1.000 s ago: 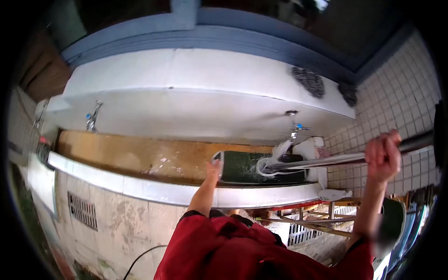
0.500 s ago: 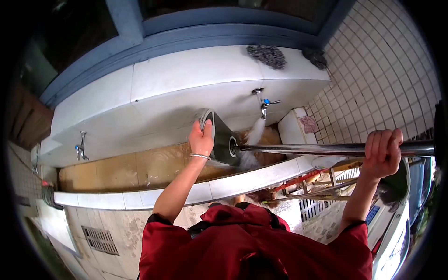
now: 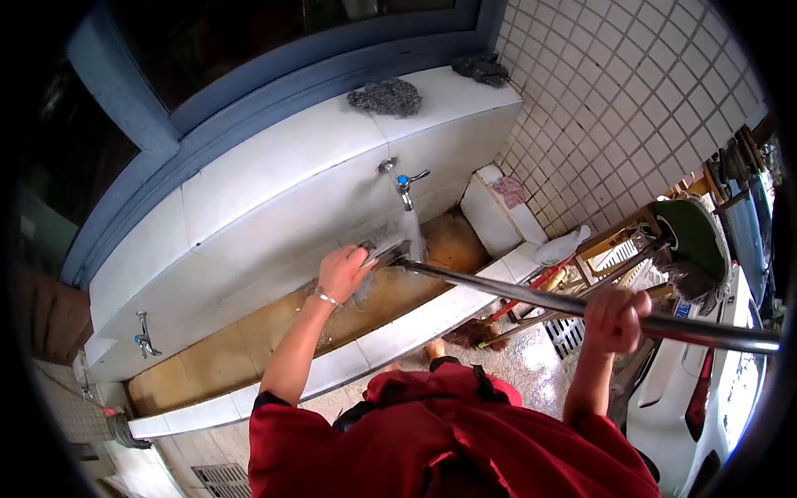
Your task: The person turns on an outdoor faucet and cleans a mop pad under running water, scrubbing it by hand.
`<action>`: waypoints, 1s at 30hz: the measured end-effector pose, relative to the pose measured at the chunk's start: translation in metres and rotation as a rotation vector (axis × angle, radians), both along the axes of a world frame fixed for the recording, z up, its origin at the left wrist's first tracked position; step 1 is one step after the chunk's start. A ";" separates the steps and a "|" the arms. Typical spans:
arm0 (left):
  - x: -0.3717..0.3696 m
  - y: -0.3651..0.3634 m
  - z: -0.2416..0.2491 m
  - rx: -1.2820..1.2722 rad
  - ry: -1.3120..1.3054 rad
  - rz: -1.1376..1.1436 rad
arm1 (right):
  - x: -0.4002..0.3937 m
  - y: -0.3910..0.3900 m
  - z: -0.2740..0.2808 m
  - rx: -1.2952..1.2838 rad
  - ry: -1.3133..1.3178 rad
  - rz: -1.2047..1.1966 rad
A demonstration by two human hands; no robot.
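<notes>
My left hand (image 3: 344, 272) is closed on the edge of a flat mop's head (image 3: 388, 252), which is tilted nearly edge-on over the trough. Water (image 3: 415, 236) runs from a blue-marked tap (image 3: 405, 187) onto or right beside the head and splashes around it. The mop's metal pole (image 3: 515, 293) slants from the head toward the lower right. Round that pole, well away from the head, my right hand (image 3: 616, 319) is wrapped. Brownish water lies in the tiled trough (image 3: 332, 365) below.
Grey shaggy pads (image 3: 386, 97) lie on the ledge. A second tap (image 3: 144, 336) is at the left. A pink cloth (image 3: 508, 191) rests on the trough's end block. At the right are a green-backed mop (image 3: 697, 241), several poles and a white car (image 3: 685, 407).
The mop head has turned from showing its broad face to nearly edge-on, and is now by the water stream. The pole slants more, its right end lower. The view has shifted and rotated.
</notes>
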State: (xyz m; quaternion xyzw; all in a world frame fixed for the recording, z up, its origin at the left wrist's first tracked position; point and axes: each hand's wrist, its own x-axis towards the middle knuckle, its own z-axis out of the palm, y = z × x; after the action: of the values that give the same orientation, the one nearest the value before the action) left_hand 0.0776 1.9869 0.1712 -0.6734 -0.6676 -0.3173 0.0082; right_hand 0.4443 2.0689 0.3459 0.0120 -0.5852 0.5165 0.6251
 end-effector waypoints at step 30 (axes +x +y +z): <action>0.076 0.003 -0.028 0.168 -2.062 0.419 | 0.054 -0.007 -0.027 -0.154 0.100 -0.199</action>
State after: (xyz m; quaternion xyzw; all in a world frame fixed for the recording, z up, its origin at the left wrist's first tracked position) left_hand 0.1536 1.9900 0.1432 0.0538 -0.4303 -0.7735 -0.4622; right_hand 0.4984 2.0623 0.3192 -0.0682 -0.5103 0.4940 0.7007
